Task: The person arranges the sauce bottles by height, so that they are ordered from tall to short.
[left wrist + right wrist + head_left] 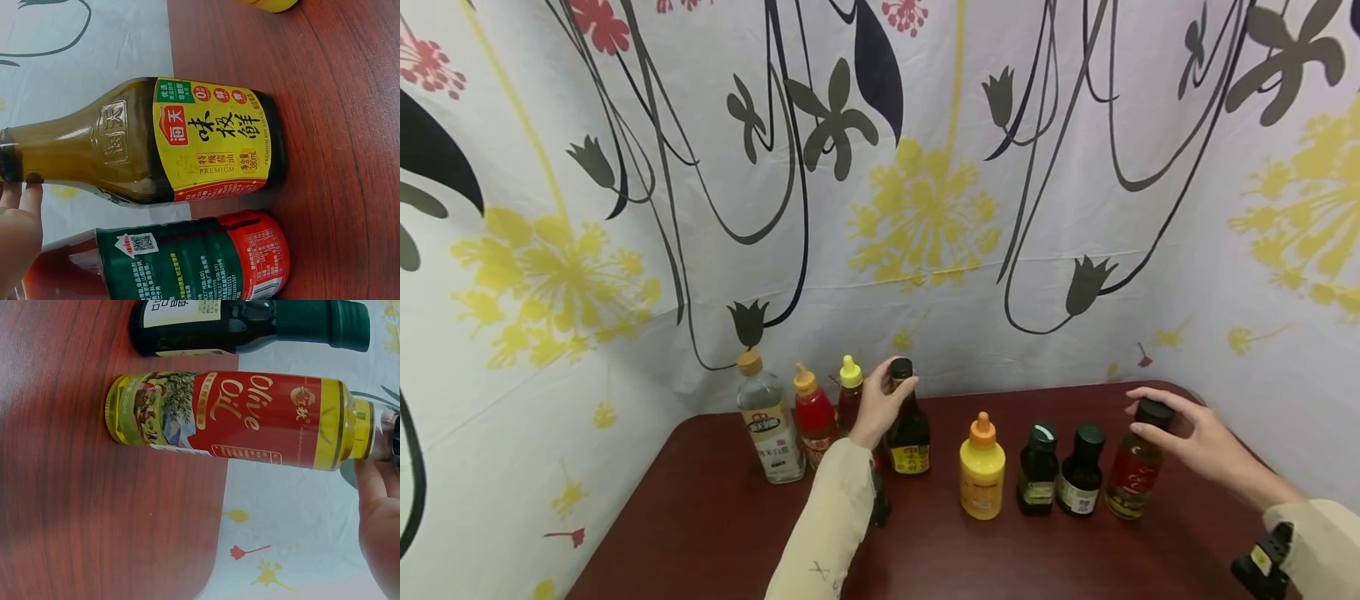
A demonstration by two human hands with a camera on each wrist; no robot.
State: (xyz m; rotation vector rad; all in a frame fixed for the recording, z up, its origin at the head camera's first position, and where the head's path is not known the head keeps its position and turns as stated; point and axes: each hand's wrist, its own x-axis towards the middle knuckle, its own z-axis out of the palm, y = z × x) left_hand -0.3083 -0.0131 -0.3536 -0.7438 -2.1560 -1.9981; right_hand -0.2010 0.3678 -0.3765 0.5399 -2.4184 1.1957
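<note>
My left hand [877, 408] grips the top of a dark soy sauce bottle [212, 140] with a yellow label, its fingers about the neck and cap. The bottle stands upright on the table. Close beside it is a red sauce bottle [175, 265] with a green label, partly hidden behind the left hand and sleeve in the head view. Over at the right, my right hand [1202, 437] holds an olive oil bottle [256, 419] by its black cap, thumb on one side and fingers on the other. This bottle has a red label and is roughly upright.
To the left stand a clear vinegar bottle [772, 442] and a red squeeze bottle [815, 417]. Between the hands are a yellow squeeze bottle [982, 479] and two dark bottles, one left [1037, 475], one right [1081, 475]. A patterned cloth [925, 333] hangs behind the dark red table [985, 567].
</note>
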